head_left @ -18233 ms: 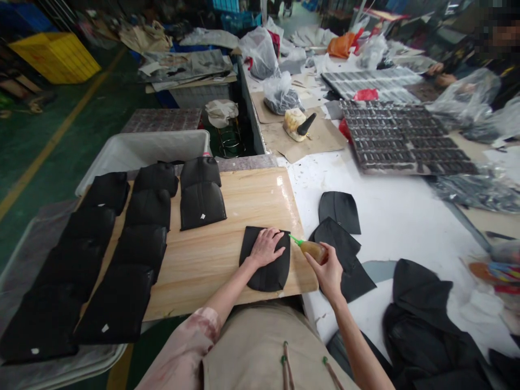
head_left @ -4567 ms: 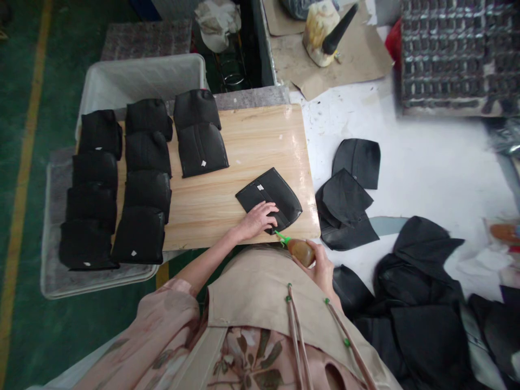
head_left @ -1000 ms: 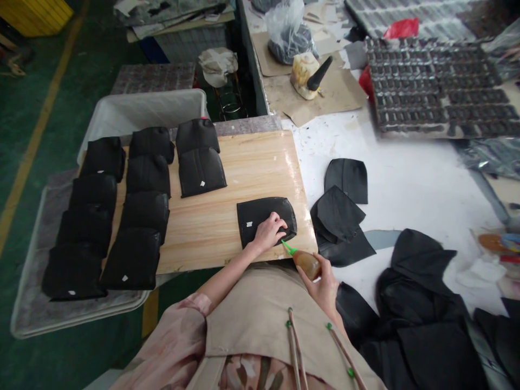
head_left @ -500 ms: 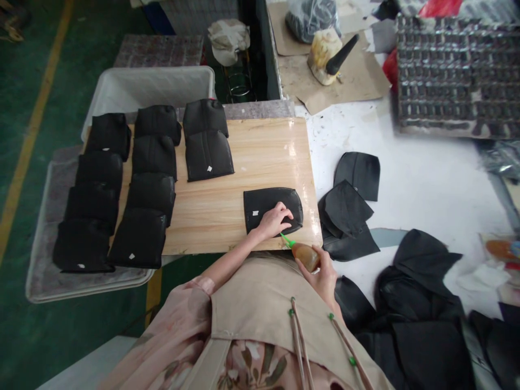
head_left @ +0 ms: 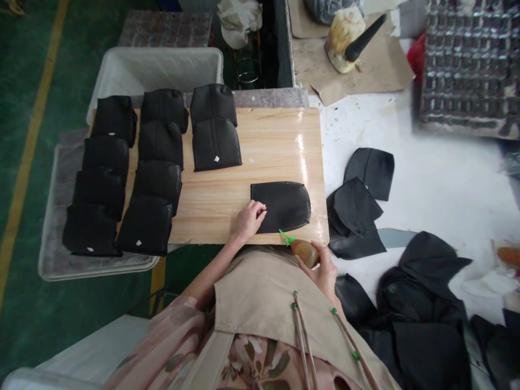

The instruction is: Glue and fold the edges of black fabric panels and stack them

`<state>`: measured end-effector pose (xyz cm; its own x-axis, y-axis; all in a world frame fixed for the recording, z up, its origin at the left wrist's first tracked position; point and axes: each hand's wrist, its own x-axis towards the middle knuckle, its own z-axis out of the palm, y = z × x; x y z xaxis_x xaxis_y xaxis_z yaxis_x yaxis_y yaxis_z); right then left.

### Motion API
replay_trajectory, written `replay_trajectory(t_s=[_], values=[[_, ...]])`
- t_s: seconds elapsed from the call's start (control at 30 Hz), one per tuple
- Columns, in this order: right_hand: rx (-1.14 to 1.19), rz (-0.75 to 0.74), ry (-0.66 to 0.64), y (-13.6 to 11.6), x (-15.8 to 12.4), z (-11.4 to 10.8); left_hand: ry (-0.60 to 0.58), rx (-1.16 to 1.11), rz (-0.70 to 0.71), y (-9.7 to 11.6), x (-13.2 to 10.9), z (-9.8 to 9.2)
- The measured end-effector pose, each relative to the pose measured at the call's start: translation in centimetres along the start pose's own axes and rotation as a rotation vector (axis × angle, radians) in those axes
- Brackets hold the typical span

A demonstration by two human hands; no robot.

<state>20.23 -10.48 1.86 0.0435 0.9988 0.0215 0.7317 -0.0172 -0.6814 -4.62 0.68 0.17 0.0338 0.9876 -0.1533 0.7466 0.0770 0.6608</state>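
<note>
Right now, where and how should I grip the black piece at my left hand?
I'd pinch the piece by its squared end, coming from the left: it lies flat on the board, that end is at your left hand, and the green tip of the bottle is by its near long edge.

I log soft, diffuse light. Glare streaks my board (head_left: 280,143) at 1 o'clock; floor (head_left: 12,162) dim at 9; black piece (head_left: 284,206) at dial centre low in detail; ridged tray (head_left: 467,70) at 2 blurred.
</note>
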Motion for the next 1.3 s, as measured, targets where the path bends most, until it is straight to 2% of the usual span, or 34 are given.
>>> replay_trajectory(t_s=[0.17, 0.33, 0.77, 0.93, 1.1, 1.3], values=[[0.007, -0.023, -0.035, -0.2, 0.3, 0.5, -0.028, 0.096, -0.251, -0.8, -1.0, -0.6], [-0.016, -0.026, -0.064, -0.8, 0.8, 0.8, -0.077, 0.146, -0.355, -1.6, -1.2, -0.3], [0.03, -0.056, -0.187, -2.3, 2.0, 1.5, -0.113, 0.06, -0.371, -2.5, -0.8, -0.5], [0.028, -0.118, -0.213, -2.9, 2.4, 1.8, -0.11, 0.069, -0.361, -2.6, -0.8, -0.5], [-0.003, -0.133, -0.295, -3.2, 2.6, 2.3, -0.1, 0.033, -0.35, -3.0, -0.7, -0.4], [0.018, -0.167, -0.296, -3.2, 3.0, 3.0, -0.102, 0.026, -0.364, -3.2, -0.7, -0.2]])
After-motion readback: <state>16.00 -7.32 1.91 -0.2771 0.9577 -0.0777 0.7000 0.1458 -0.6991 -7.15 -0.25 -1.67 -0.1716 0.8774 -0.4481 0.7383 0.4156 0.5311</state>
